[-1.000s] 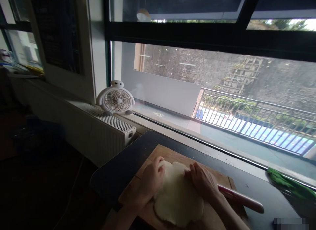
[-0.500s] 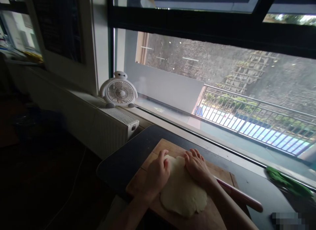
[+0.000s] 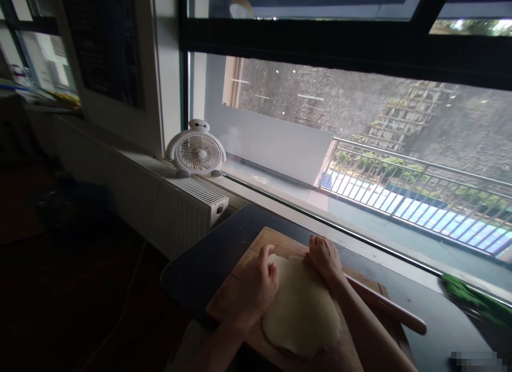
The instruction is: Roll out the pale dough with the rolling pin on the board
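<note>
While the dough (image 3: 302, 308) lies on the board (image 3: 278, 240), left hand (image 3: 260, 286) and right hand (image 3: 325, 256) curl at opposite edges, whether either grip pinches I can't tell, and light, even handling should prevent tears.

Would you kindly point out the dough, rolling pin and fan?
Dough (image 3: 302, 307), head view: middle of sheet.
Rolling pin (image 3: 387, 304), head view: middle of visible length.
Fan (image 3: 202, 154), head view: grille centre.

The right forearm (image 3: 354, 310) hides one end of the pin (image 3: 390, 307); the right hand (image 3: 325, 256) covers some of the dough (image 3: 302, 308). The bottom edge crops the board (image 3: 276, 237), the right edge the green bundle (image 3: 472, 297).
</note>
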### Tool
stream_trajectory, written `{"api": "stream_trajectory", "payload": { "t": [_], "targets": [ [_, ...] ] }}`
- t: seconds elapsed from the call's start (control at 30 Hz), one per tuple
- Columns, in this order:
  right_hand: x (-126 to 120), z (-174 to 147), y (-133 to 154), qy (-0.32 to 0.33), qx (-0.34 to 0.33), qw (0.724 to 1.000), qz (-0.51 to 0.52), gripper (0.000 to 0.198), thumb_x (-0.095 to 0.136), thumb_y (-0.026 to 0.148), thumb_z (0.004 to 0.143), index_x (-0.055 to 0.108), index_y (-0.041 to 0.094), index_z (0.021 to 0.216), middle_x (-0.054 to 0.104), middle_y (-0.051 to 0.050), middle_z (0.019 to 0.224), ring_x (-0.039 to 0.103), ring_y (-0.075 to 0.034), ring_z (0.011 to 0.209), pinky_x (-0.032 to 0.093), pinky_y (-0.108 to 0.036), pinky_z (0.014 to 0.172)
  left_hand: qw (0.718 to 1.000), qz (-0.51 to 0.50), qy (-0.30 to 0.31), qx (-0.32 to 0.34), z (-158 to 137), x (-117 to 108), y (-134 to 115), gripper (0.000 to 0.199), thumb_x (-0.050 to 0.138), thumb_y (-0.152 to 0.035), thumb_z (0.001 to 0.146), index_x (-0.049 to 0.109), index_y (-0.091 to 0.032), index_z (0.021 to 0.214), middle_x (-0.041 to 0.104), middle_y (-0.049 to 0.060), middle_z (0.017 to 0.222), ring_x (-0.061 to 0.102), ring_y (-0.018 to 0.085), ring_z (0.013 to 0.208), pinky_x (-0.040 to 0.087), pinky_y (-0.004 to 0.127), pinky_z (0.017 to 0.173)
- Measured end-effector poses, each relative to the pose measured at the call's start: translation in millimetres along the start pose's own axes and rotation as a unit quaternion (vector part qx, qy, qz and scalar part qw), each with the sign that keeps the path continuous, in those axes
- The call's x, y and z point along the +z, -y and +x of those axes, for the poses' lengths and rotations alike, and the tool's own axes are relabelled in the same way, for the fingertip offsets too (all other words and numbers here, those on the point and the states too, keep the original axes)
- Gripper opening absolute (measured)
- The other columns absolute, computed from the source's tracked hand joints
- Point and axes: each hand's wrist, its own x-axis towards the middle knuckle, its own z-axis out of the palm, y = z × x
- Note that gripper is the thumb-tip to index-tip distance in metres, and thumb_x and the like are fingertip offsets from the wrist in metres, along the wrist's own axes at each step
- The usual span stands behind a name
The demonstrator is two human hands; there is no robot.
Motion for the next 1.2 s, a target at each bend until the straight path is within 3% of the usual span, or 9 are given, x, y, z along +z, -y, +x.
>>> {"api": "stream_trajectory", "payload": {
  "t": [0.2,0.43,0.7,0.93,1.03,1.1,1.2],
  "targets": [
    [-4.2,-25.5,11.6,0.004,-0.046,0.999,0.005,0.048,0.016,0.042,0.092,0.053,0.021,0.068,0.060,-0.003,0.071,0.053,-0.014,0.068,0.033,-0.026,0.065,1.000,0.014,-0.009,0.000,-1.7,1.7,3.0,0.037,0.043,-0.010,0.078,0.047,-0.019,0.114,0.061,0.008,0.102,0.058,0.021,0.097,0.046,0.036,0.084],
    [9.5,29.5,13.9,0.076,-0.021,0.997,0.006,0.058,0.016,0.046,0.091,0.057,0.020,0.060,0.061,-0.007,0.063,0.055,-0.016,0.060,0.032,-0.027,0.058,1.000,0.027,-0.003,0.008,-0.6,3.8,3.6,0.040,0.043,-0.010,0.077,0.046,-0.018,0.116,0.062,0.008,0.100,0.058,0.021,0.096,0.046,0.037,0.084],
    [6.8,-3.1,24.9,0.025,-0.044,0.999,0.003,0.052,0.013,0.044,0.092,0.056,0.021,0.073,0.063,-0.004,0.077,0.056,-0.014,0.070,0.032,-0.026,0.067,0.999,0.039,0.008,-0.006,-1.9,2.7,0.3,0.039,0.042,-0.011,0.078,0.046,-0.019,0.116,0.062,0.008,0.101,0.058,0.021,0.097,0.045,0.037,0.085],
    [5.9,21.1,27.8,0.032,-0.032,0.999,0.006,0.050,0.019,0.041,0.092,0.058,0.020,0.069,0.064,-0.006,0.075,0.056,-0.014,0.069,0.033,-0.025,0.064,0.999,0.040,0.002,0.016,-0.9,1.9,7.1,0.041,0.042,-0.010,0.078,0.044,-0.019,0.118,0.060,0.008,0.109,0.056,0.021,0.101,0.045,0.036,0.086],
    [-6.4,3.5,7.2,0.039,-0.051,0.998,0.017,0.044,0.026,0.041,0.091,0.055,0.021,0.065,0.063,-0.002,0.073,0.054,-0.012,0.065,0.032,-0.023,0.060,0.998,0.064,0.005,0.012,0.1,-2.2,7.2,0.039,0.045,-0.012,0.079,0.046,-0.021,0.117,0.061,0.007,0.104,0.057,0.021,0.099,0.045,0.035,0.084],
    [-16.6,-16.1,-20.8,0.054,-0.040,0.998,0.016,0.048,0.023,0.043,0.091,0.052,0.021,0.061,0.060,-0.002,0.064,0.052,-0.012,0.057,0.031,-0.025,0.054,0.997,0.079,0.010,0.014,-0.1,-3.7,6.6,0.037,0.044,-0.013,0.081,0.047,-0.021,0.117,0.062,0.007,0.103,0.057,0.021,0.098,0.045,0.034,0.083],
    [-29.8,-46.2,-63.4,0.044,-0.046,0.998,-0.009,0.045,0.020,0.042,0.091,0.055,0.022,0.071,0.062,-0.003,0.070,0.054,-0.015,0.062,0.033,-0.027,0.059,0.994,0.103,0.024,0.014,1.4,-5.7,8.4,0.034,0.041,-0.015,0.084,0.048,-0.021,0.116,0.063,0.007,0.100,0.058,0.020,0.096,0.044,0.033,0.082]
  ]
}}
